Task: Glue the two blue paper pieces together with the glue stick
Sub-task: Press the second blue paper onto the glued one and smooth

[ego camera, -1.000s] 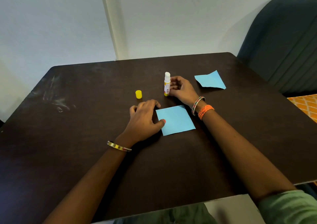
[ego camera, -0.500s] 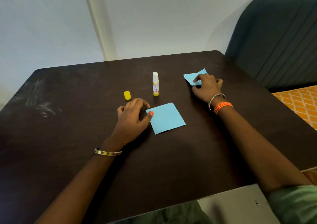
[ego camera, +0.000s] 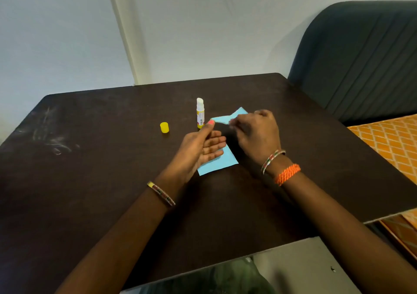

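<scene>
One blue paper square lies flat on the dark table, partly under my hands. My right hand is shut on the second blue paper piece and holds it in the air above the square. My left hand is raised over the square's left part, palm turned inward, fingers apart, its thumb tip touching the lifted paper's left edge. The glue stick stands upright and uncapped just behind my left hand. Its yellow cap sits to the left of it.
A dark upholstered seat back rises at the right behind the table. An orange patterned cushion lies past the table's right edge. Pale walls stand behind. White scuff marks cover the table's left part.
My right hand picked up the far blue paper and carried it left, above the near square. My left hand lifted off the square and turned palm inward.
</scene>
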